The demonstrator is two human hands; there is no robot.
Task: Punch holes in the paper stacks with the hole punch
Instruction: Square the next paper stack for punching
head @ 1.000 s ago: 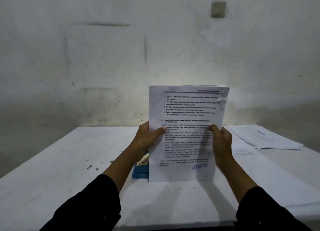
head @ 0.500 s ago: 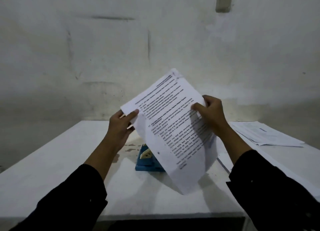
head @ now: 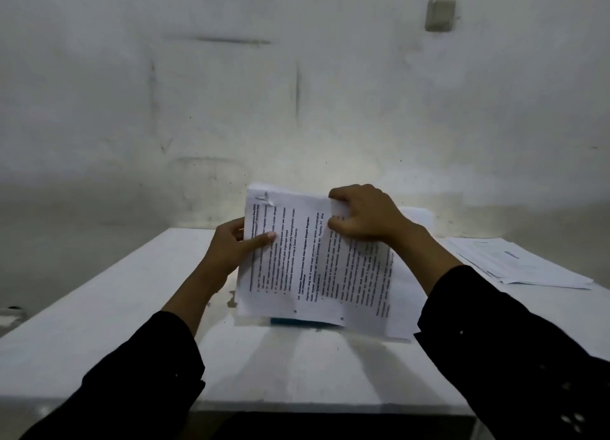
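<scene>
Two hands are up over the white bench (head: pixel 99 307), and between them they hold one stack of printed paper (head: pixel 313 264), turned sideways so the lines of text run up and down. The left hand (head: pixel 231 251) grips the stack's left edge, thumb laid flat across the front sheet and the fingers hidden behind it. The right hand (head: pixel 366 215) is curled over the top edge, fingers pinching the sheets near the upper right. Two small punched holes show along the stack's bottom edge. Just below that edge, under both hands, one blue hole punch (head: pixel 297 321) peeks out as a thin strip; whether the paper touches it I cannot tell. Well off to the right of the right hand, a second pile of papers (head: pixel 518 264) lies flat on the bench. Both sleeves are dark.
</scene>
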